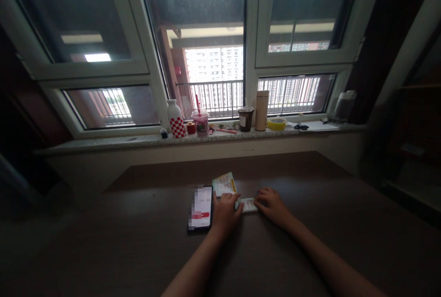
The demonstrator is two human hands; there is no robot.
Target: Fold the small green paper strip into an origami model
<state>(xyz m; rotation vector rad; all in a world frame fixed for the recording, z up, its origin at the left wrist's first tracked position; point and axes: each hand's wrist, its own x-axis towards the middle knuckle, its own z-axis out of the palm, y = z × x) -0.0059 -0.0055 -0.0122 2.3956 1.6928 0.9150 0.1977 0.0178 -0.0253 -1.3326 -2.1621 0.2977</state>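
White plastic-looking frames hold the broad window (pixel 251 58) far beyond our grip, with smooth glass panes and railings outside. Beneath our forearms and hands spreads a dark brown, wood-look table (pixel 138 251) with a soft sheen. Past its far edge, well apart from our fingers, runs a speckled, stone-like sill (pixel 86 144).

On that sill, almost straight beyond our grip, stands a tall tan cylinder (pixel 261 111). Left of it are a dark brown cup (pixel 245 121) with a pale label we cannot read, a pink see-through cup (pixel 200 123) with a straw, and a white bottle (pixel 177 121) with red checks. Beyond and to the right of our grip lie a yellow tape roll (pixel 276 125) and black-handled scissors (pixel 301 127).

Just left of our left hand (pixel 226 210) lies a flat, dark-edged phone (pixel 201 207); its lit screen shows zeros and a red bar, partly pixelated. A thin, pale printed piece (pixel 224 183) with yellow and green edging rests just beyond that hand, its lettering too small to read.

Between our hands, flat and oblong, is a small pale packet (pixel 248 204) with reddish print, also illegible. We have the left thumb and fingers closed at its left end, and our right hand (pixel 273 205) pinches its right end.
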